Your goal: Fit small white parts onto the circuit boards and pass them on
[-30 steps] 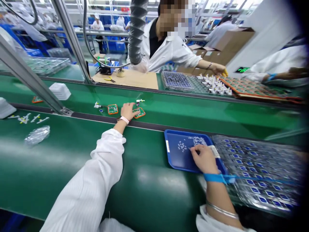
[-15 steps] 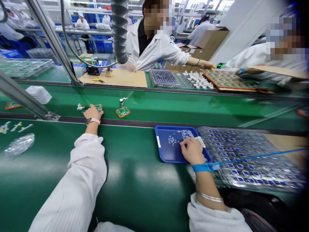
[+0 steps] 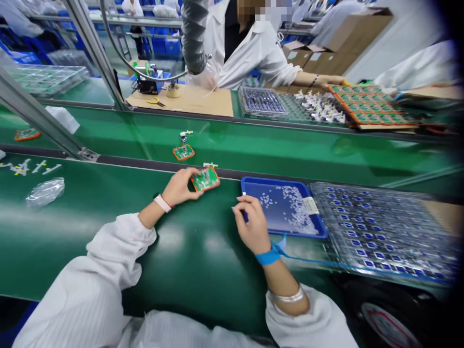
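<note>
My left hand (image 3: 180,186) grips a small green circuit board in an orange frame (image 3: 205,179), holding it just above the green bench near the dark rail. My right hand (image 3: 251,224) hovers at the left edge of a blue tray (image 3: 282,227), fingers pinched together on something I cannot make out. Many tiny white parts (image 3: 290,205) lie scattered in the tray. A blue wrist strap circles my right wrist. A second framed board (image 3: 183,152) with a white connector lies on the moving belt beyond the rail.
A clear blister tray of blue-topped parts (image 3: 377,232) lies right of the blue tray. A crumpled plastic bag (image 3: 45,192) and white plastic pieces (image 3: 31,167) sit at left. Across the belt, a person in a white coat reaches toward trays of boards (image 3: 373,111). A slanted metal post (image 3: 36,116) stands at left.
My left hand pulled a framed board off the belt and brought it back toward me. My right hand left the tray's inside and now sits at its left edge, pinched.
</note>
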Motion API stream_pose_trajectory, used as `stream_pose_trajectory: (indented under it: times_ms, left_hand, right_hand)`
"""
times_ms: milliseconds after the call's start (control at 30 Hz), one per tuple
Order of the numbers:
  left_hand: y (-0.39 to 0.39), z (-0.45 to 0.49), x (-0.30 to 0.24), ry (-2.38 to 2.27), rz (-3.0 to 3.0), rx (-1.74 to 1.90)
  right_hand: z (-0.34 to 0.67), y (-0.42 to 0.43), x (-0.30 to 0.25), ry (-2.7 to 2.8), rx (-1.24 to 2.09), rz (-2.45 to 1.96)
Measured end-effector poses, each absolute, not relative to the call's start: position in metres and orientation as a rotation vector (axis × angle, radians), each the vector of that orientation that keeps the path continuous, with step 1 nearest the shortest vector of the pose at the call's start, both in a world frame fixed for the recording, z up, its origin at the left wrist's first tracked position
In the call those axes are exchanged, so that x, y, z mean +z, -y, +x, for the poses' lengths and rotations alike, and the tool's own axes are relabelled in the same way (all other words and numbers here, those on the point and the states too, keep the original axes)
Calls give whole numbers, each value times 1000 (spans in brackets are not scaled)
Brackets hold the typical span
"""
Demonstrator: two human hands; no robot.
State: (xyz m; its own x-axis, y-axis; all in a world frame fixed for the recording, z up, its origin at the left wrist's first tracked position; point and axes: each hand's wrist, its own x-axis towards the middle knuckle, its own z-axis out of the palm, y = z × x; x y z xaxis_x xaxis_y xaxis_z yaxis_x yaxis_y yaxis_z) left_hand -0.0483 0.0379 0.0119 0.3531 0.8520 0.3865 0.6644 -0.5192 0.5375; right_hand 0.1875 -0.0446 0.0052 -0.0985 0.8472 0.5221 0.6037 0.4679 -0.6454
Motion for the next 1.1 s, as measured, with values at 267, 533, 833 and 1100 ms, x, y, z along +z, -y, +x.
stream_pose_trajectory:
  times_ms: [267, 533, 833, 1100]
  left_hand:
    - [14, -31, 3, -848, 2421, 458]
    - [19, -4, 2, -1109, 2153, 738]
    - [15, 0, 0, -1140, 2036, 737]
    - [2, 4, 4, -1275, 2021, 476]
  right_hand:
    - [170, 51, -14, 1754, 651, -1268]
    - [166, 49, -24, 1760, 725, -1275]
    - [166, 45, -25, 1803, 748, -1291]
    - [165, 39, -28, 1801, 775, -1381]
